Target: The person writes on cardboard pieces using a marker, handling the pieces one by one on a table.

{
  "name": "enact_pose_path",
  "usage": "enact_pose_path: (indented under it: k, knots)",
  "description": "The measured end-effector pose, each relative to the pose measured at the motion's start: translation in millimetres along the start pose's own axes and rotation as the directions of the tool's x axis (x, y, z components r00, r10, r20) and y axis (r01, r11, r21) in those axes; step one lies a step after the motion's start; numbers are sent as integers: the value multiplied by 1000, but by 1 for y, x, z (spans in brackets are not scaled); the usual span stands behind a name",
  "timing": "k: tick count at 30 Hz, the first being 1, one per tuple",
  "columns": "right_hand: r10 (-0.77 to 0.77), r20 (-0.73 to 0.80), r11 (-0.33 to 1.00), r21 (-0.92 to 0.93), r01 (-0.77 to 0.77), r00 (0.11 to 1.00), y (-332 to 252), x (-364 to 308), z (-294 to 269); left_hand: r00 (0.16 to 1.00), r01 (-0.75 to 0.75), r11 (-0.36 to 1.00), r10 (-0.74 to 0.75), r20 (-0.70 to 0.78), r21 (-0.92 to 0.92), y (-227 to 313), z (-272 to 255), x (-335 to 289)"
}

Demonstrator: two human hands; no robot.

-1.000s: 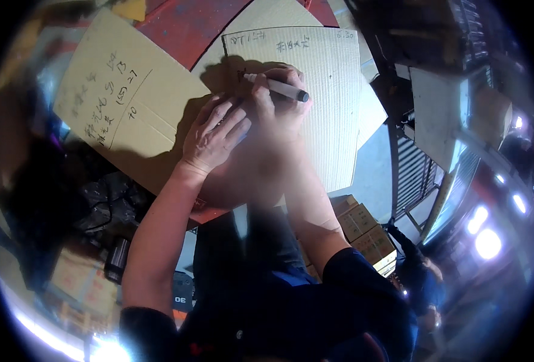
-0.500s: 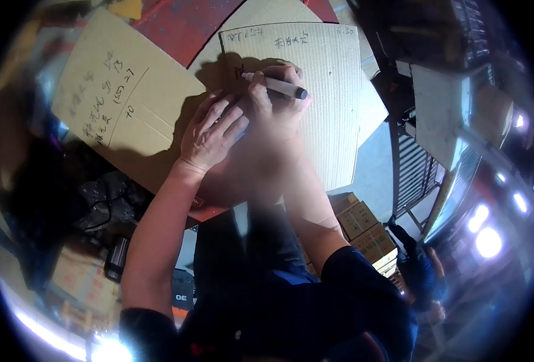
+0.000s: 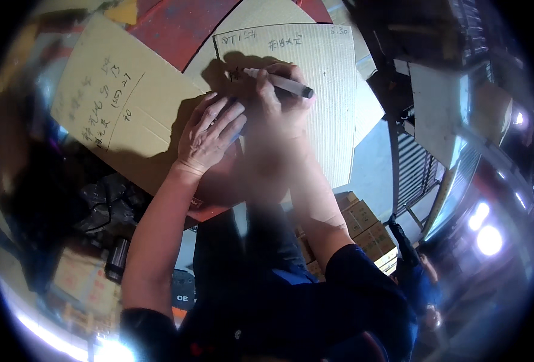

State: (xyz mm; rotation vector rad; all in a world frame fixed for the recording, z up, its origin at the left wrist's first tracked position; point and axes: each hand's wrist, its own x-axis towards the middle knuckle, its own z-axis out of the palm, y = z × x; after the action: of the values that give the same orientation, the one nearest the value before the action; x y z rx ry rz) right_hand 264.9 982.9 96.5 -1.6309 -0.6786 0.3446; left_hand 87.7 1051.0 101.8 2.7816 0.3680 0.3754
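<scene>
The marker, pale-barrelled with a dark end, slants above the upper left part of a ribbed cardboard sheet, its tip at or just over a short, dark handwritten mark. The right hand has its fingers closed around the barrel in a writing grip. The left hand lies just beside, its fingers loosely bent and gripping nothing that shows; whether they press on the sheet, I cannot tell.

As for progress, small groups of writing already stand along the sheet's upper edge, at both corners and between them. The mark at the tip looks like the start of a further entry, probably unfinished. Most of the sheet's visible right side is bare; how much more writing is due cannot be judged, and a blur hides the area between the forearms.

To the left, a brown cardboard sheet carries several handwritten rows and a ruled line, so it seems filled in. Under both shows a red desk; beyond the right forearm stand stacked cartons
</scene>
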Motion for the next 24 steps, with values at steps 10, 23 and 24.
enact_pose_path:
  k: [10,23,24]
  knots:
    - [-4,44,996,-84,7,999,-6,2,2,1000,17,1000,-17,2,-10,-2,1,-3]
    - [-99,60,978,-179,108,993,-9,3,-1,1000,26,999,-26,-2,-29,-2,0,-3]
    - [-98,60,978,-180,108,993,-9,3,-1,1000,26,999,-26,-2,-30,-2,0,-3]
